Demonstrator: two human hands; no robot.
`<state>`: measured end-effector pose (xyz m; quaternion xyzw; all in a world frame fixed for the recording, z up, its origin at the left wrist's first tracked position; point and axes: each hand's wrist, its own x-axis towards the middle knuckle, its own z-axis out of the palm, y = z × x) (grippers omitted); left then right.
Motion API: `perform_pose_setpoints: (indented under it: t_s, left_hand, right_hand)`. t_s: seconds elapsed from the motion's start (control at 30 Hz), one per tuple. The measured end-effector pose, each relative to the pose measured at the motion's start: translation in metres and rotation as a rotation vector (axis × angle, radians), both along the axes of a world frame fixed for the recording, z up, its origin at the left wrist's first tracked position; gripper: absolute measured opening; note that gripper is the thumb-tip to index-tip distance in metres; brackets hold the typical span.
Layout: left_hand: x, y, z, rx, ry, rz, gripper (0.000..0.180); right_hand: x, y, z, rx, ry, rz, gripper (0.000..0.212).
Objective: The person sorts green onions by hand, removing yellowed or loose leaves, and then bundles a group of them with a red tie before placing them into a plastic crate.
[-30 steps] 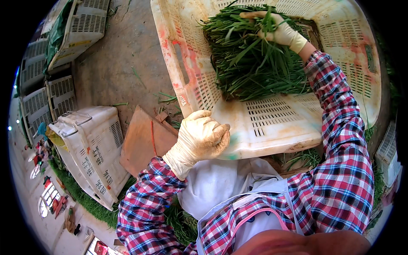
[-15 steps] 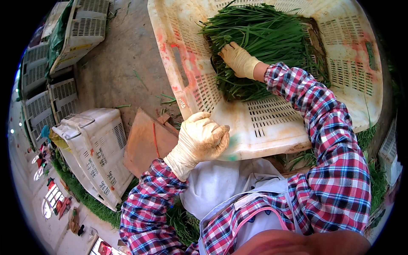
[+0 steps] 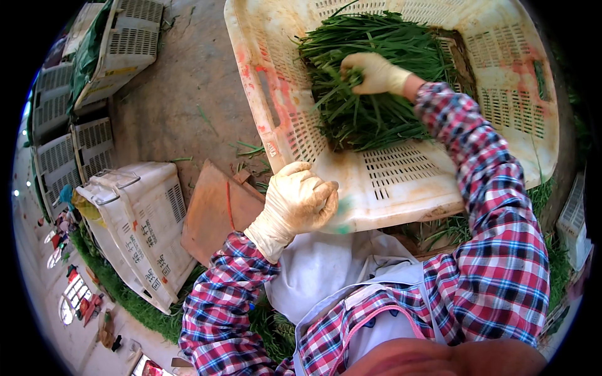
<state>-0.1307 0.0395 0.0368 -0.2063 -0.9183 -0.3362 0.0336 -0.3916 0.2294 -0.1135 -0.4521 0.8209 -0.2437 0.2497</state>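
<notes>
A large whitish plastic crate with slotted walls and red stains tilts in front of me. Inside lies a thick layer of long, flat green leaves that look like garlic chives. My right hand, in a cream glove, is closed around a small bunch of them over the middle of the layer; some stems poke out past its fingers. At the crate's near left corner, my gloved left hand is curled over the rim. Its palm side is hidden.
To my left stands a white crate with dark markings, beside a brown board. Stacked crates are farther back. Loose greens lie along the floor, and a pale crate is at the far right.
My right hand has risen from the near left of the chives and moved right, pulling a small bunch with it. The crate has shifted slightly; my left hand stays at its corner.
</notes>
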Motion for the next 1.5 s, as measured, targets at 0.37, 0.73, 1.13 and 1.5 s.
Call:
perform_pose_setpoints:
  t_s: [0.37,0.73,1.13,1.5]
  left_hand:
    - [-0.001,-0.001,0.001,-0.059,0.007,0.003,0.002]
    - [-0.004,0.034,0.034,0.666,-0.434,0.348,0.021]
    - [0.043,0.139,0.187,0.708,0.389,0.149,0.024]
    - [0.119,0.114,0.173,0.681,0.032,0.465,0.027]
  right_hand:
    - [-0.08,0.156,0.085,-0.72,-1.084,-0.567,0.046]
    - [0.072,0.098,0.348,-0.715,0.191,0.226,0.023]
    - [0.231,0.128,0.39,-0.997,0.096,0.096,0.044]
    - [0.239,0.093,0.375,-0.683,0.561,0.448,0.033]
